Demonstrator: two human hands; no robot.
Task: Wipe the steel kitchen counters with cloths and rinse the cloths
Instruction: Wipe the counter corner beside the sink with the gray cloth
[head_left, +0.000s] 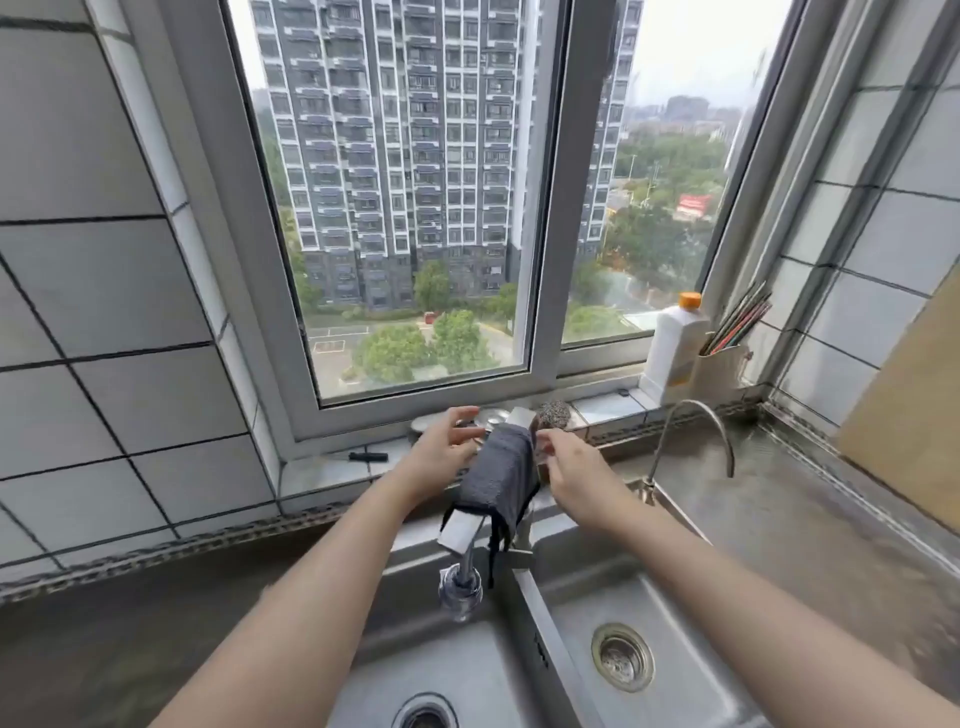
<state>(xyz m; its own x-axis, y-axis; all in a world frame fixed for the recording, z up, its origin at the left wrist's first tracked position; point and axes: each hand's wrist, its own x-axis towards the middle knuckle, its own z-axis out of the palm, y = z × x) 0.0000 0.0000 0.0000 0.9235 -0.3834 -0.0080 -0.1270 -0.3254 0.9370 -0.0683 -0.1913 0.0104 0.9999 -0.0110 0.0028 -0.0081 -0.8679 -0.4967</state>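
Draping the cloth (498, 475) over the faucet (460, 530), frame centre.
My left hand (441, 449) looks relaxed beside it; right hand (569, 462) pinches its edge. Next I likely smooth it or lift it to wipe.

Hands: two, left hand (445, 446) and right hand (570, 467).
Cloth (501, 472): one, dark grey, draped over the tap.
Taps: two, a square tap (462, 530) and a thin curved tap (691, 415).
Sink basins: two, left basin (467, 670) and right basin (691, 613).
Drains: two, left drain (425, 713) and right drain (622, 657).
Scourer (551, 414): one.
Bottle (674, 349): one, white, orange cap.
Holder (719, 370): one, with chopsticks (737, 323), number unclear.
Window panes: two.
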